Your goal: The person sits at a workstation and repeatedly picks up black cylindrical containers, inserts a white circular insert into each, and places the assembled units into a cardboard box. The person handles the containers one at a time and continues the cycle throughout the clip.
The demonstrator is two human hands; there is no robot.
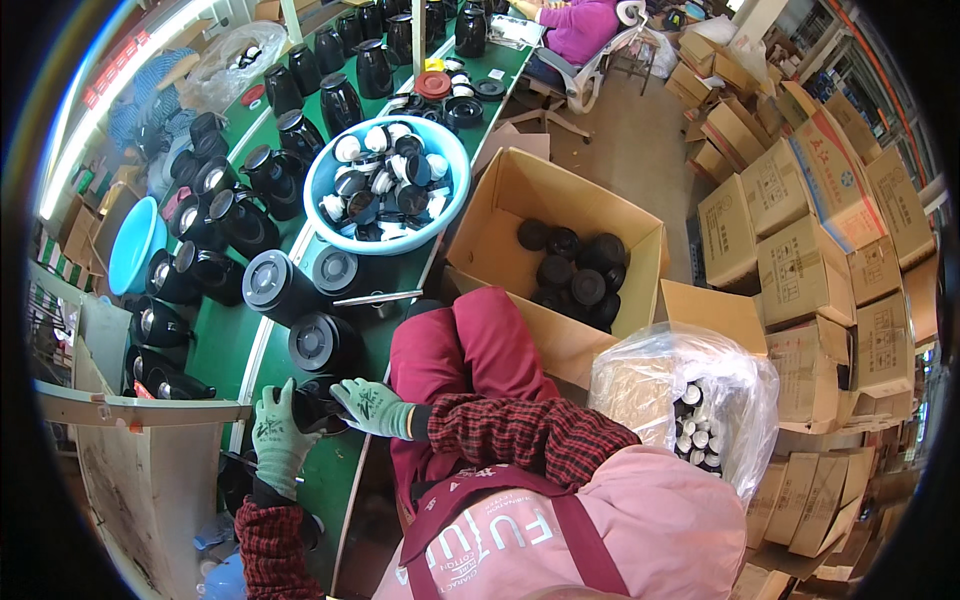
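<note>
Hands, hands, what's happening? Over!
Left hand and right hand: gloved, both on a black piece. Its shape's mostly hidden. Black canister close beyond, maybe in the way.

Shiny plastic, matt cardboard, knitted cloth

Knitted cloth gloves (pixel 268 428), matt, cover the left hand (pixel 282 436) and right hand (pixel 378 408); the black vessel (pixel 315 402) between them looks glossy; the jugs (pixel 341 106) are smooth and high-gloss; the basin (pixel 395 243) is smooth blue plastic; the bench (pixel 216 340) has a faint sheen; the carton (pixel 500 205) is matt cardboard; the bag (pixel 748 405) is crinkled clear plastic; the checked sleeves (pixel 520 430) are woven cloth.
</note>
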